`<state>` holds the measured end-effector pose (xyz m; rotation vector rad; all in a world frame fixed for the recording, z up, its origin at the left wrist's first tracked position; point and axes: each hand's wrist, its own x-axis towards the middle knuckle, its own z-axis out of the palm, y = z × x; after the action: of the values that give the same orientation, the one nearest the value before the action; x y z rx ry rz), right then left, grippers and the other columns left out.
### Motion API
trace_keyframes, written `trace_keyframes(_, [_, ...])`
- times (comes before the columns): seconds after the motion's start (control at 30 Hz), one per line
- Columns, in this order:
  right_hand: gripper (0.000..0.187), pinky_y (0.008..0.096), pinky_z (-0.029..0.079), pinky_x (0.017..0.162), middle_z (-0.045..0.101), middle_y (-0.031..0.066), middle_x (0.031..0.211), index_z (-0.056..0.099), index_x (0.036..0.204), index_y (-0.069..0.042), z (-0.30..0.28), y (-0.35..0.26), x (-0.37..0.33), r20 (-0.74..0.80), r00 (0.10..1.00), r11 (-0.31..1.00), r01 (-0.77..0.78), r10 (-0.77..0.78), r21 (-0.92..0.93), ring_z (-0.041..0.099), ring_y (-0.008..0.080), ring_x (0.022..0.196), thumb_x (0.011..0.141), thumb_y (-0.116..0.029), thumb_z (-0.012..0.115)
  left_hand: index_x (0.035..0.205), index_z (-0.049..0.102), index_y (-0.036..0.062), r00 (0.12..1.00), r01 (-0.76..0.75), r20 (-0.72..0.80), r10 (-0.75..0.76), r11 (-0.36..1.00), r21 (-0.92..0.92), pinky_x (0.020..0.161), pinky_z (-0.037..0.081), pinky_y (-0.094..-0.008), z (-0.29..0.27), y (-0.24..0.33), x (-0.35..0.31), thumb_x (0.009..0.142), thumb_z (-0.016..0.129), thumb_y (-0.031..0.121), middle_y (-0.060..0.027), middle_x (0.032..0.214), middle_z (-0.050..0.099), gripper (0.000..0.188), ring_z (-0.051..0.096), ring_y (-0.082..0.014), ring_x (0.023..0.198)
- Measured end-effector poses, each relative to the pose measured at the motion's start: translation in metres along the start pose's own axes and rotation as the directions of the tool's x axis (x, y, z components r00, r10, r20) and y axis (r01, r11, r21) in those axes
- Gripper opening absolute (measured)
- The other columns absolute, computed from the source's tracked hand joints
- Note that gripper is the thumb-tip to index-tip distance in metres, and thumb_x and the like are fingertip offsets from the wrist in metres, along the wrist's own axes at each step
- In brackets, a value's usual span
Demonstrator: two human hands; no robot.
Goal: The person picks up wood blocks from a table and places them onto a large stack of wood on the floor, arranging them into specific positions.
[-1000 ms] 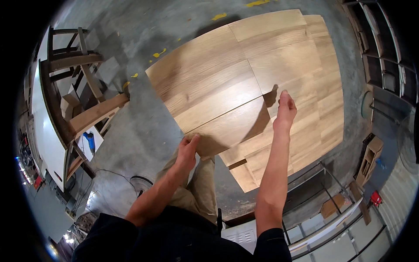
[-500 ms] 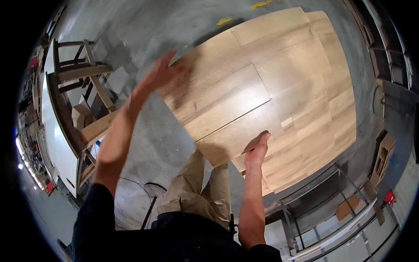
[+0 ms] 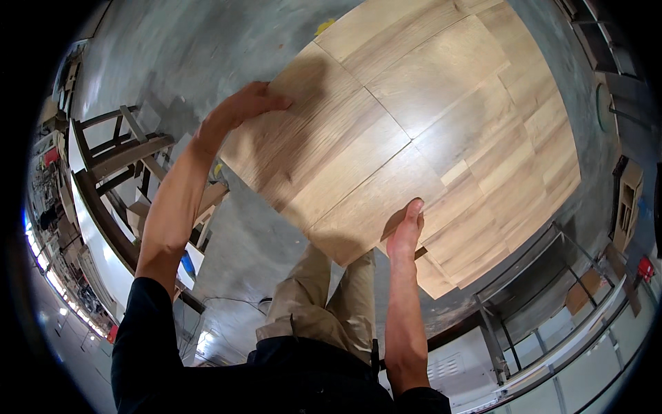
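A broad layer of light wood-grain planks (image 3: 476,124) spreads out before me, with dark seams between the pieces. My left hand (image 3: 252,103) grips the far left edge of a wood-grain plank (image 3: 314,127), thumb on top and the other fingers hidden beneath. Closer to my body, my right hand (image 3: 405,231) closes around the edge of a nearer plank (image 3: 376,193). Its thumb points up over the surface, and its remaining fingers are mostly out of sight. The near corner of that plank juts out above my legs.
To the left stands a white-topped table (image 3: 100,238) with a wooden frame (image 3: 134,162). A metal-framed rack (image 3: 524,310) is at the lower right, and a cardboard box (image 3: 629,207) sits at the far right. Grey concrete floor (image 3: 186,55) surrounds the planks, with a cable near my feet.
My left hand, blurred above the left plank before, now grips its edge. The planks' left end appears shifted to the left and nearer; the right hand keeps its hold.
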<state>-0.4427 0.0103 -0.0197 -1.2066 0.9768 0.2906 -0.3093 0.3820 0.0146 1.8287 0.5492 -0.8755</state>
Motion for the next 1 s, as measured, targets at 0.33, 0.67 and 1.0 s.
trace_keyframes(0.33, [0.068, 0.0306, 0.038, 0.093, 0.045, 0.0153, 0.127, 0.033, 0.135, 0.005, 0.038, -0.100, 0.033, 0.041, 0.841, 0.731, 0.492, -0.540, -0.474, 0.046, 0.0201, 0.111, 0.086, -0.033, 0.064, 0.124, 0.051, 0.0000, 0.992, -0.075, -0.091, 0.088, 0.988, 0.138, 0.087, 0.044, -0.0321, 0.003, 0.014, -0.017, 0.079, 0.068, 0.040, -0.0141, 0.110, 0.061, 0.063, 0.057, -0.0210, 0.099])
trace_keyframes(0.67, [0.044, 0.0225, 0.042, 0.063, 0.052, 0.0023, 0.079, 0.048, 0.087, -0.003, 0.115, -0.157, 0.132, 0.061, 0.944, 0.884, 0.324, -0.323, -0.337, 0.047, 0.0106, 0.068, 0.069, -0.024, 0.082, 0.135, 0.039, 0.0047, 0.785, -0.138, -0.507, 0.357, 0.898, 0.418, 0.101, 0.036, -0.0375, 0.039, 0.007, -0.040, 0.083, 0.064, 0.030, -0.0182, 0.144, 0.030, 0.063, 0.033, -0.0312, 0.131])
trace_keyframes(1.0, [0.018, 0.0222, 0.041, 0.051, 0.059, 0.0013, 0.069, 0.057, 0.069, -0.010, 0.090, -0.163, 0.146, 0.050, 0.944, 0.943, 0.329, -0.327, -0.052, 0.050, 0.0089, 0.056, 0.077, -0.011, 0.073, 0.126, 0.049, 0.0013, 0.700, -0.500, -0.315, 0.641, 0.755, 0.424, 0.103, 0.034, -0.0413, 0.112, 0.048, -0.063, 0.077, 0.070, 0.028, -0.0227, 0.136, 0.038, 0.059, 0.039, -0.0357, 0.125])
